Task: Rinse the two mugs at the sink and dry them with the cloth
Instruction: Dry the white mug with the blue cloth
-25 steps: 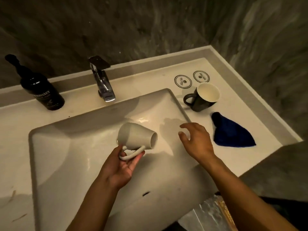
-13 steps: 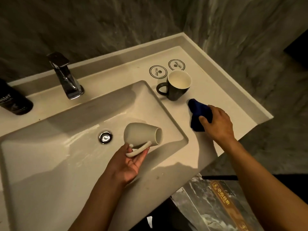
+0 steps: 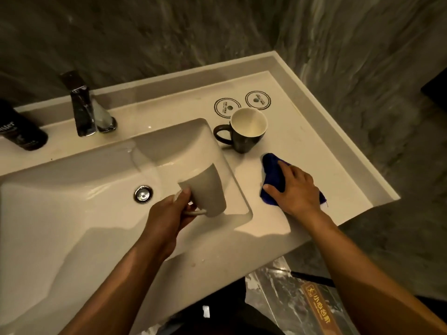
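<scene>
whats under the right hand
A blue cloth lies on the counter under the right hand. The hand covers the cloth's middle; only its edges show.

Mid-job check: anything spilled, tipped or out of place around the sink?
Nothing stands out. The left hand holds the white mug by its handle over the basin, the black mug stands upright, and the right hand rests on the blue cloth.

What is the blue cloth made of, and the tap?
The blue cloth looks like soft, fuzzy fabric, maybe microfibre: it is matte and crumples under the right hand. The tap looks like polished metal, likely chrome: it shines and mirrors the sink.
</scene>
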